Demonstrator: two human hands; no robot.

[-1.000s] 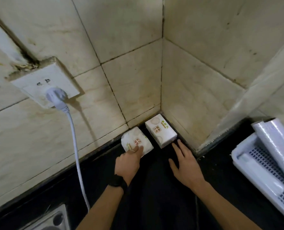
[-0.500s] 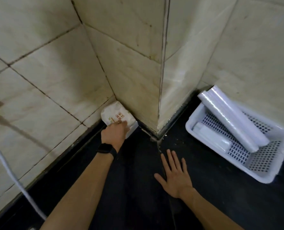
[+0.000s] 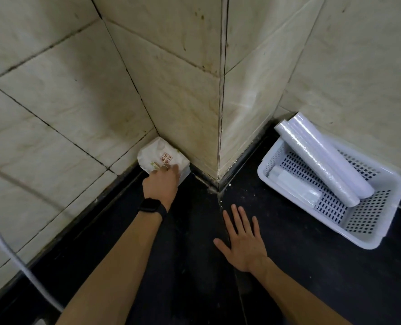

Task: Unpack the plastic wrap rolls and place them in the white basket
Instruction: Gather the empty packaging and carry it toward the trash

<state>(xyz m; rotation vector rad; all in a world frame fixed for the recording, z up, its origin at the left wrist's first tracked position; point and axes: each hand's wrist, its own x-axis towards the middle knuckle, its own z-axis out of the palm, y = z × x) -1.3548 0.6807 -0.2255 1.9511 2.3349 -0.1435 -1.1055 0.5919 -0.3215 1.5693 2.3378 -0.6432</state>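
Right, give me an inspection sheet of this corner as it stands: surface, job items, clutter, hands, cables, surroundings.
Surface: black countertop, with pale specks near the wall corner.
Job's things: white basket on the counter at right. Two long rolls lie in it with their ends propped over its far rim. A shorter white roll lies flat beside them.
Clutter: white packet with a red label, pushed into the inner wall corner.
Hands: left hand is on the packet, grip unclear. Right hand is flat on the counter with fingers spread.
Cables: white cable runs down at lower left.
Surroundings: stained tiled walls; black watch on the left wrist.
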